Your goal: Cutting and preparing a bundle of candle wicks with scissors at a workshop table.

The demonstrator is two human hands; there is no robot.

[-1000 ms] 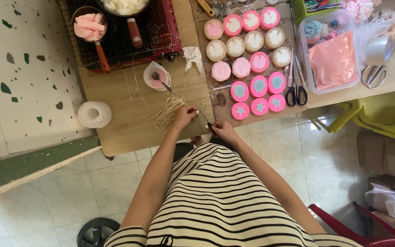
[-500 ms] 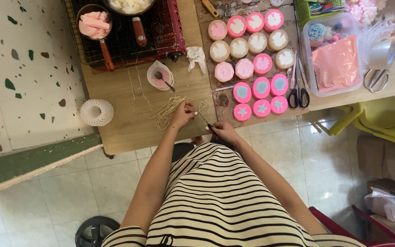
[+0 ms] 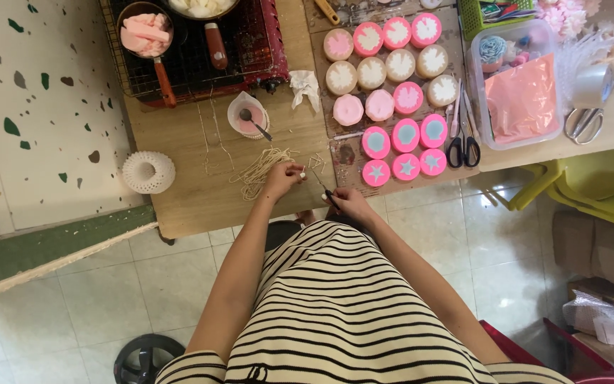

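Note:
My left hand [image 3: 283,178] pinches a small pale piece at the edge of a wooden table [image 3: 200,199], right beside a loose bundle of pale wicks [image 3: 259,171]. My right hand [image 3: 348,203] grips a thin dark tool whose tip points up toward the left hand. Both hands sit close together at the table's front edge, above my striped shirt. What the left fingers hold is too small to make out.
Rows of pink and cream round moulds [image 3: 392,85] lie right of my hands, black scissors [image 3: 461,139] beside them. A small cup with a spoon [image 3: 249,117], a red stove with pans [image 3: 200,43], a clear box [image 3: 520,85], a white ribbed holder [image 3: 148,173].
The hands stay at the table's front edge by the wicks; the left hand has shifted slightly. The view has tilted a little.

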